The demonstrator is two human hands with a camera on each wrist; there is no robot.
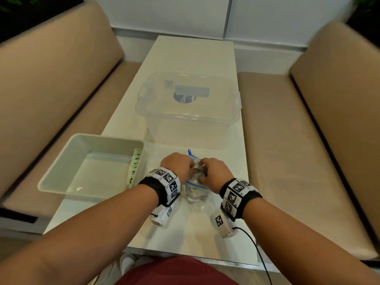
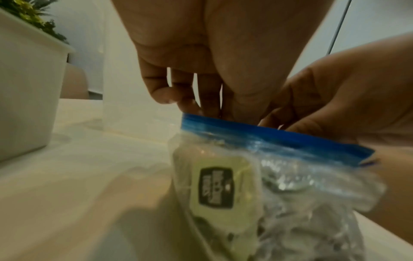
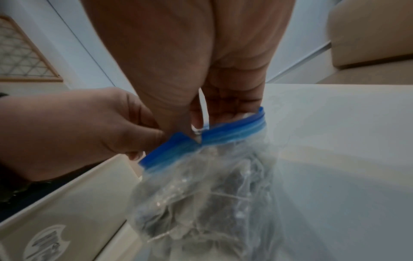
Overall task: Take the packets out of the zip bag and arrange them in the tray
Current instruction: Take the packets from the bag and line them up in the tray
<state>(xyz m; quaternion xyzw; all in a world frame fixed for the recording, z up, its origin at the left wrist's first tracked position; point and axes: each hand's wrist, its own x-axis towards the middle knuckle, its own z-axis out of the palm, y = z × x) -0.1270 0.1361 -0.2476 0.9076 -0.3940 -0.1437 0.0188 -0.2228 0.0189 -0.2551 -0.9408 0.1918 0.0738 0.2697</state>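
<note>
Pinching the zip bag's (image 1: 195, 182) blue seal with my left hand (image 1: 177, 164) and right hand (image 1: 213, 171), seemingly to part it, just right of the tray (image 1: 61, 177), packets (image 2: 214, 187) inside.

Clear bin (image 1: 191, 128) just behind zip bag (image 1: 195, 192)

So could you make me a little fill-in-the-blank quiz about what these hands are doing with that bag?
1. Both hands, the left hand and the right hand, grip the zip bag at its ____ seal strip.
2. The packets already in the white tray line its ____ wall, as the person sees it.
3. Beyond the bag stands a clear plastic ____.
4. A packet with a dark label shows through the bag in the ____ wrist view.

Missing words: blue; right; storage box; left
</note>
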